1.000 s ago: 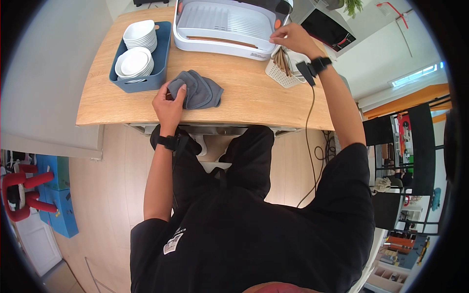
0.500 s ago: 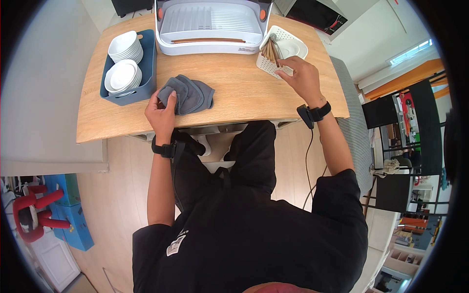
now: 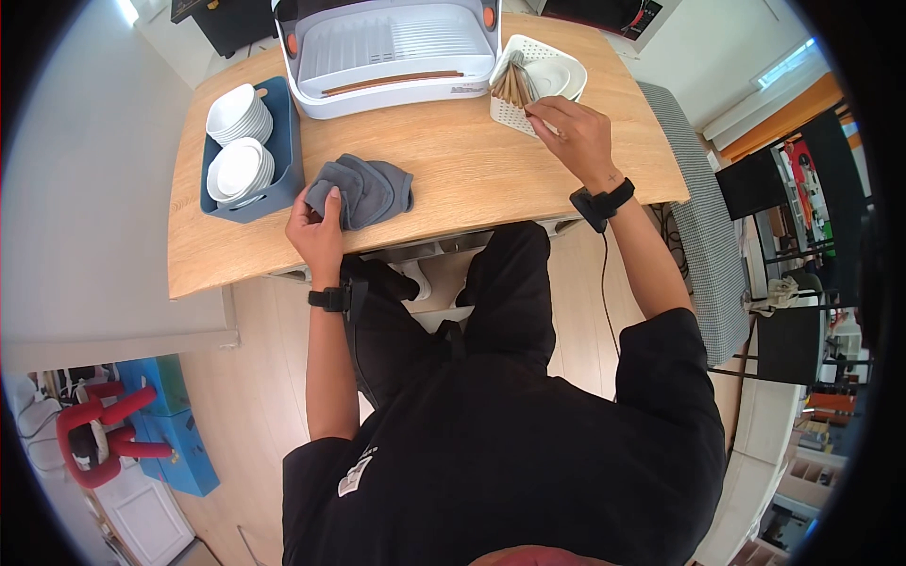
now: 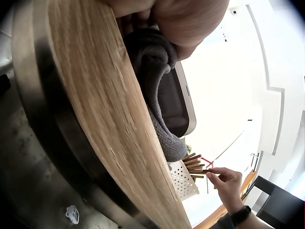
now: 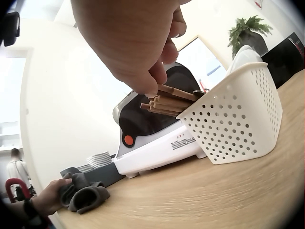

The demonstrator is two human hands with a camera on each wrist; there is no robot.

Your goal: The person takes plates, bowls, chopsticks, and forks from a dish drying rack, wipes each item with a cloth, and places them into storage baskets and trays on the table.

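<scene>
My left hand point(image 3: 317, 236) grips a folded grey cloth point(image 3: 363, 191) near the table's front edge, thumb on top. At the white perforated basket point(image 3: 514, 115), my right hand point(image 3: 580, 141) pinches the end of one wooden chopstick point(image 5: 174, 91) between thumb and fingers. That chopstick lies in a bundle of chopsticks point(image 5: 167, 106) whose ends stick out over the basket's rim. White dishes point(image 3: 552, 77) sit in the basket beside them. A white dish box point(image 3: 396, 99) with a ribbed rack stands at the back, brown chopsticks point(image 3: 392, 83) lying along its front ledge.
A blue bin point(image 3: 288, 141) with two stacks of white bowls point(image 3: 241, 170) stands left of the cloth. Behind the table's right corner is a microwave point(image 3: 613, 11). A cable point(image 3: 606, 283) hangs from the right wrist camera.
My right hand has moved from the dish box's right front corner to the basket and now pinches a chopstick there. The left hand keeps its grip on the cloth; the head view has shifted.
</scene>
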